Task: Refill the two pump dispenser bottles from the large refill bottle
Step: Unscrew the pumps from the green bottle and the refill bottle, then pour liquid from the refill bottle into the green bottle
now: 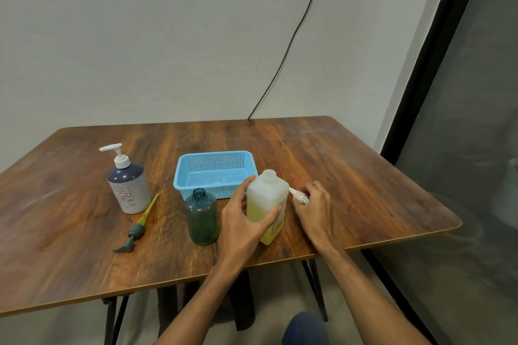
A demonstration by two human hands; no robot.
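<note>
Head view looks down on a wooden bench (pixel 350 165). Near its front edge the left hand (pixel 243 221) wraps the large refill bottle (pixel 267 204), which stands upright, uncapped, with yellow liquid in its lower part. Just right of it, the right hand (pixel 314 204) closes its fingers on a white pump head (pixel 297 195) lying at the bottle's side. A green pump bottle (pixel 202 217) stands open just left of the left hand, its pump (pixel 137 228) lying flat further left. A grey pump dispenser (pixel 128 185) stands toward the left edge, pump on. A blue basket (pixel 182 176) sits mid-bench.
</note>
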